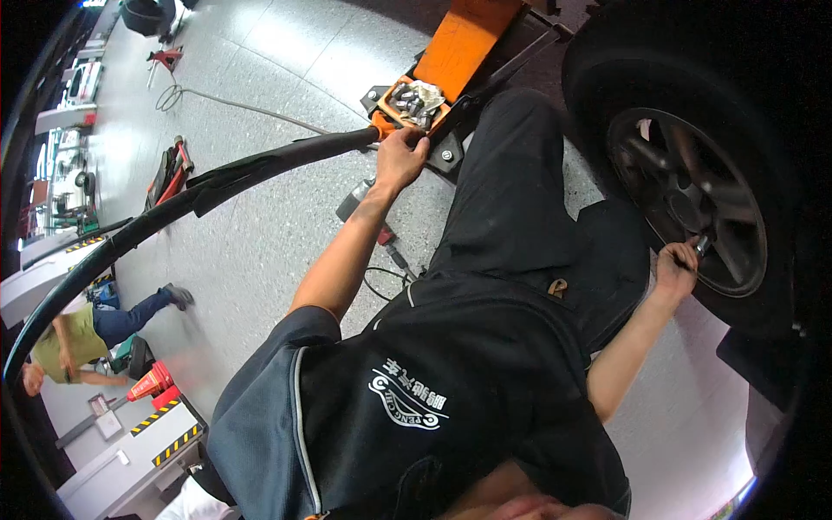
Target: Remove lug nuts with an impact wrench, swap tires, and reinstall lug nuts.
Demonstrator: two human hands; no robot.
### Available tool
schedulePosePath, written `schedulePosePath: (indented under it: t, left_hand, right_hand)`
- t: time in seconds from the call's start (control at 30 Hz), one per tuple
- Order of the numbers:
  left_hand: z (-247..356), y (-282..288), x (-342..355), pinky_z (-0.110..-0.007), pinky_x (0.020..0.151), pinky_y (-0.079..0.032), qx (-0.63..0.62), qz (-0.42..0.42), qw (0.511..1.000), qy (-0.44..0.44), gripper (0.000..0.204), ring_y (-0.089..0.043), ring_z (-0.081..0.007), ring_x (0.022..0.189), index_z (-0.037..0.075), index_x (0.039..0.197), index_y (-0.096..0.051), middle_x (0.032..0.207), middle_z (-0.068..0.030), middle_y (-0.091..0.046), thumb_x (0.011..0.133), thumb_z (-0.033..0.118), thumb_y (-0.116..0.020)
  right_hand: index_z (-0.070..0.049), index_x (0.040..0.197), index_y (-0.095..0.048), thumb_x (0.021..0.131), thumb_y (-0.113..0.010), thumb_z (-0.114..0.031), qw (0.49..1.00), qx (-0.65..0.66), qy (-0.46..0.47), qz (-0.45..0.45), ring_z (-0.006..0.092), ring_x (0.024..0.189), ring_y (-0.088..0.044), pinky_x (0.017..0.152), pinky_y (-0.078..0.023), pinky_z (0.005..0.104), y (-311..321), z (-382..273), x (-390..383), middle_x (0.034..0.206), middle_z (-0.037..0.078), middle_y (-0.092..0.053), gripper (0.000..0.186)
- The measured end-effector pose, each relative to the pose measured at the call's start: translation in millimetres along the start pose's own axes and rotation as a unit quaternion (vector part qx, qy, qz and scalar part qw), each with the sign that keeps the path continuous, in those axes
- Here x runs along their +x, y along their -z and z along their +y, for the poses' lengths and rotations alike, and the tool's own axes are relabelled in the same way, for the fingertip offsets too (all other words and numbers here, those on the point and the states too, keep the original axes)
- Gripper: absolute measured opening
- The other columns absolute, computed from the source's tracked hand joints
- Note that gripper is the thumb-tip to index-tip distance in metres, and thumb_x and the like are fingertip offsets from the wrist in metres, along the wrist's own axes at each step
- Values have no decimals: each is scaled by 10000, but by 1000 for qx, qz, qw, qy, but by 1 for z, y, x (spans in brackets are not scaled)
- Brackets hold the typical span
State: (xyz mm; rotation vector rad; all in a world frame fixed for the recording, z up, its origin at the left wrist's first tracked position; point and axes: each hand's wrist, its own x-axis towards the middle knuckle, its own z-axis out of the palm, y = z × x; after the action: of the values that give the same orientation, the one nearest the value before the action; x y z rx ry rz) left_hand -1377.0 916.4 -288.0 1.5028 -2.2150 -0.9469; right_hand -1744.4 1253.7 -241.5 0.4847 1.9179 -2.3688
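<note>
My right hand [676,270] is at the spoked wheel [685,199] on the right, its fingers closed around a small shiny lug nut [702,246] held against the lower part of the rim. On the left, my left hand [402,160] reaches to the near edge of an orange tray [387,102] full of loose metal lug nuts [416,102] and a crumpled clear bag. Its fingers are bent, and their tips are partly hidden, so what they pinch cannot be made out. The tray rests on an orange floor jack [464,48], beside the jack's long black handle [277,160].
An impact wrench [368,212] with a hose lies on the floor by my left forearm. Farther left are a red-and-black tool [169,173], a red stand [165,59] and a cable. Another person [82,334] is at the far left, near striped lift bases [165,433].
</note>
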Motion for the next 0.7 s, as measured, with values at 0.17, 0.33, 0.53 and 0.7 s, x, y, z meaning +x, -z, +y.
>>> schedulePosePath:
  t: [0.17, 0.33, 0.53, 0.7]
  left_hand:
    - [-40, -15, 45, -406, 819, -511, 87, 15, 996, 27, 300, -649, -343, 933, 39, 1060, -663, 1001, -194, -668, 830, 227, -619]
    - [-35, -61, 80, -437, 872, -493, 197, -77, 977, 37, 502, -613, -361, 1040, 53, 1194, -576, 1069, -227, -641, 787, 326, -686]
    - [-50, -53, 74, -468, 808, -514, 217, -7, 976, 15, 426, -649, -392, 940, 110, 1186, -584, 1014, -230, -657, 814, 312, -636]
    - [-48, -62, 81, -479, 783, -511, 232, -26, 972, 24, 369, -645, -419, 893, 81, 1099, -616, 929, -242, -669, 805, 304, -626]
  right_hand:
    - [-18, 1056, -538, 983, -434, -302, 963, 206, -166, -41, 185, 790, -541, 666, -411, 321, 2, 6, -7, 778, 82, -543, 311]
    - [-29, 972, -529, 951, -464, -323, 736, 470, -402, -277, 220, 732, -575, 750, -495, 366, 81, 21, 64, 753, 107, -569, 302]
    - [-75, 1009, -537, 997, -414, -310, 971, 202, -124, -30, 156, 705, -590, 542, -444, 267, -8, -1, -28, 827, 63, -636, 265]
    - [-69, 932, -542, 1012, -345, -315, 948, 207, -224, 93, 136, 636, -572, 553, -446, 260, -22, -28, -45, 731, 15, -570, 324]
